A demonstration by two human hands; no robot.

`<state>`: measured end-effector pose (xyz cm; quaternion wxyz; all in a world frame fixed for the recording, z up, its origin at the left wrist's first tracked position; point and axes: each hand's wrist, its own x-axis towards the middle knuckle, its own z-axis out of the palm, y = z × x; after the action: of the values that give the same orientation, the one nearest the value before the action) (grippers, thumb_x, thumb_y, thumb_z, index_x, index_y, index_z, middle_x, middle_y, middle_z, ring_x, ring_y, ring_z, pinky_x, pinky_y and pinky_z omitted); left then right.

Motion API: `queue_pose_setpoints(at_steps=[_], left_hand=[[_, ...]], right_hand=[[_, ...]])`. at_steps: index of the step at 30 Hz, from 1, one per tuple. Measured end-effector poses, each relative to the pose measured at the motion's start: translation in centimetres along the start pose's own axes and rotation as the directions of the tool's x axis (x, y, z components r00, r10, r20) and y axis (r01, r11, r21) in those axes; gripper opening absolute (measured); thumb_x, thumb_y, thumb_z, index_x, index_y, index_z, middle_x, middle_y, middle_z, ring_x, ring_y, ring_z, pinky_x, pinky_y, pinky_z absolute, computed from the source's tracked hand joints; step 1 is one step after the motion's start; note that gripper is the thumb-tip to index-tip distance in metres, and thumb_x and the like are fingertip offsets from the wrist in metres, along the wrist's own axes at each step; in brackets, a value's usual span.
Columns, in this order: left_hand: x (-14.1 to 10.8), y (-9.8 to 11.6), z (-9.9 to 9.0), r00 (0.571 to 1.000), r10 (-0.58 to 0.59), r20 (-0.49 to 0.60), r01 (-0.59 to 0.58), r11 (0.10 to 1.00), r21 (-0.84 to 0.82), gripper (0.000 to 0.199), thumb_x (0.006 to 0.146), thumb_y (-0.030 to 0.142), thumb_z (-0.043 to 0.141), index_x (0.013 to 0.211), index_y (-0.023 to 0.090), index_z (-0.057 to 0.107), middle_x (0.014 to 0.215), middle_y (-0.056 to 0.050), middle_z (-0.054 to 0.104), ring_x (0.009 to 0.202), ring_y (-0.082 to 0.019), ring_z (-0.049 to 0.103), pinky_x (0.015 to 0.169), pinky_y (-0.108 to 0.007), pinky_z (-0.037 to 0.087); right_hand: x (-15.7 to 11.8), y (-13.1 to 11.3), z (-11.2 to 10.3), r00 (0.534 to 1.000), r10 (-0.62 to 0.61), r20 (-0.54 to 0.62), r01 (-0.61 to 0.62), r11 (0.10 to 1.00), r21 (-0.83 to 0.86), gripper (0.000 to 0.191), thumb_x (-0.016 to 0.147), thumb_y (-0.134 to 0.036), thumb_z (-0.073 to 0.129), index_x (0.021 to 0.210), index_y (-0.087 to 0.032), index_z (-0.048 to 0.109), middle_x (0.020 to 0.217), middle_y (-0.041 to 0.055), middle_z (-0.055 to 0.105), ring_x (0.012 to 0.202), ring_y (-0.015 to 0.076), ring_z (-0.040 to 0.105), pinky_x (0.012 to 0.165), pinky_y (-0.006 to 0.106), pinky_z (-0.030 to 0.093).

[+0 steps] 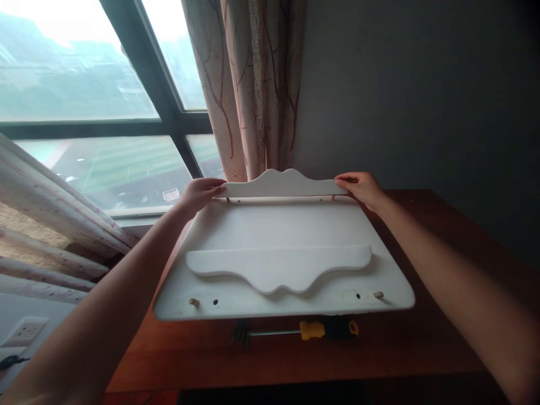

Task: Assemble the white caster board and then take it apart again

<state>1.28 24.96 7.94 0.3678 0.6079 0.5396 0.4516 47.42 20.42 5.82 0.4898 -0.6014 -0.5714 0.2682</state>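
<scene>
My left hand and my right hand pinch the two ends of a white wavy-edged board. It stands upright along the far edge of a large white panel, its curved edge upward. Wooden dowels show in the narrow gap between board and panel. A second wavy-edged board lies flat on the panel, curved edge toward me. Near the panel's front corners two wooden dowels stick up, each beside a small dark hole.
A yellow and black screwdriver lies on the brown wooden table in front of the panel, its tip by a small pile of screws. Behind are a window, a curtain and a grey wall. A wall socket is at lower left.
</scene>
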Motion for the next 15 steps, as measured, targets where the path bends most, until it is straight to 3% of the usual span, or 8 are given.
queue_pose_setpoints(at_steps=[5,15], left_hand=[[-0.7,-0.7,-0.7,0.997,0.065,0.045,-0.067,0.997,0.038,0.067,0.052,0.059,0.090,0.101,0.014,0.081,0.091,-0.012,0.078,0.081,-0.023,0.070,0.075,-0.033,0.056],[-0.5,-2.4,-1.0,0.971,0.207,0.119,-0.226,0.959,0.174,0.065,0.059,0.065,0.083,0.102,0.016,0.080,0.102,-0.013,0.077,0.091,-0.026,0.072,0.097,-0.045,0.055]], right_hand=[[-1.0,0.0,-0.5,0.998,-0.061,0.028,0.063,0.997,-0.053,0.040,0.071,-0.047,0.081,0.098,-0.018,0.078,0.094,0.0093,0.078,0.085,0.0220,0.071,0.080,0.037,0.058],[-1.9,0.0,-0.8,0.974,-0.215,0.075,0.228,0.935,-0.273,0.022,0.080,-0.037,0.074,0.097,-0.024,0.079,0.104,0.0056,0.079,0.098,0.0252,0.072,0.093,0.041,0.054]])
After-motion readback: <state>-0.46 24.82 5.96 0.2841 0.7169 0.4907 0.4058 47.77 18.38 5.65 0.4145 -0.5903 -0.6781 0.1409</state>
